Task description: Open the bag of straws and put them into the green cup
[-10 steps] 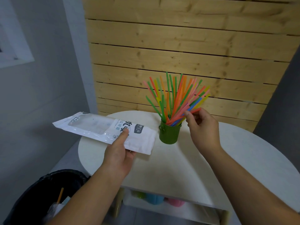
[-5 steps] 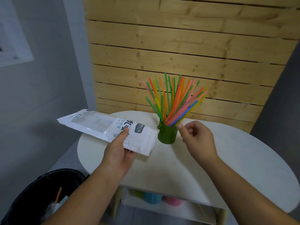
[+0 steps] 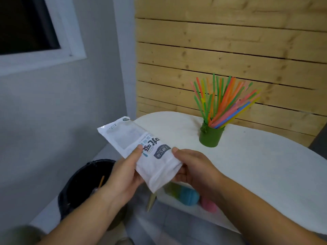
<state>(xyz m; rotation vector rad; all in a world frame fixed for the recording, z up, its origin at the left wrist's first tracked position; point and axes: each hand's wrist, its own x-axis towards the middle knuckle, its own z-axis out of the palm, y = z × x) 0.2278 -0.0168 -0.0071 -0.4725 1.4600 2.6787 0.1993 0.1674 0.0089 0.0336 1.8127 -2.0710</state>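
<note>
**Right hand (image 3: 194, 170) joins the left hand (image 3: 122, 174) on the bag (image 3: 139, 147)**

Half a second ago the right hand was beside the green cup (image 3: 211, 137); it has since crossed over to the bag, which has swung from lying crosswise to pointing away from the person. Both hands now grip the bag's near end. Each thumb lies on its top face, and the fingers are curled underneath.

The bag is white and looks flat. It has a translucent panel toward its far end and dark printed characters just ahead of the thumbs. It is held in the air over the left edge of the tabletop (image 3: 247, 165), not resting on it.

The green cup stands near the tabletop's back edge, well apart from the bag, with the coloured straws (image 3: 224, 101) fanned out of it. Behind it is a pale plank wall (image 3: 212, 50), and to the left a grey wall (image 3: 62, 112) with a window (image 3: 26, 23). A black bin (image 3: 85, 183) sits on the floor below the left hand. Blurred blue and pink cups (image 3: 187, 195) sit on a shelf (image 3: 185, 213) under the tabletop.

The bag's long axis runs from the near end in the hands to the far left, and its far end points past the tabletop's left edge toward the grey wall.
</note>
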